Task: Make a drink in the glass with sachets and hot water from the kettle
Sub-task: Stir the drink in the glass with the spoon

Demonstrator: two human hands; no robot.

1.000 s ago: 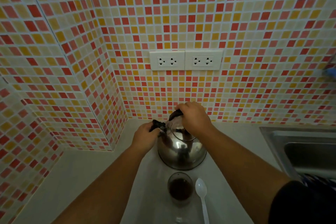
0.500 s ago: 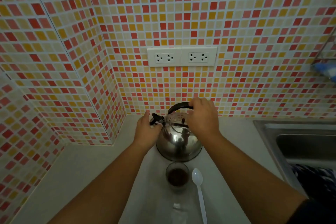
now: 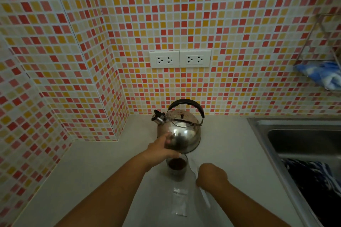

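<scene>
A steel kettle point(image 3: 181, 131) with a black handle stands on the counter against the tiled wall. Just in front of it is the glass point(image 3: 177, 168), holding dark liquid. My left hand point(image 3: 162, 150) curves around the glass's left rim, thumb across the near edge and fingers between glass and kettle. To the right of the glass, my right hand point(image 3: 212, 175) is closed over the white plastic spoon point(image 3: 205, 198); the handle sticks out toward me. A clear sachet point(image 3: 180, 202) lies flat on the counter in front of the glass.
A steel sink point(image 3: 302, 145) is set into the pale counter point(image 3: 92, 167) at the right, with dark patterned cloth inside. A wire rack point(image 3: 321, 42) with a blue cloth hangs on the wall above it. Two double sockets point(image 3: 180, 59) sit above the kettle.
Both hands left the kettle and came back toward me. The left hand dropped to the glass; the right hand moved down and closed on the spoon.
</scene>
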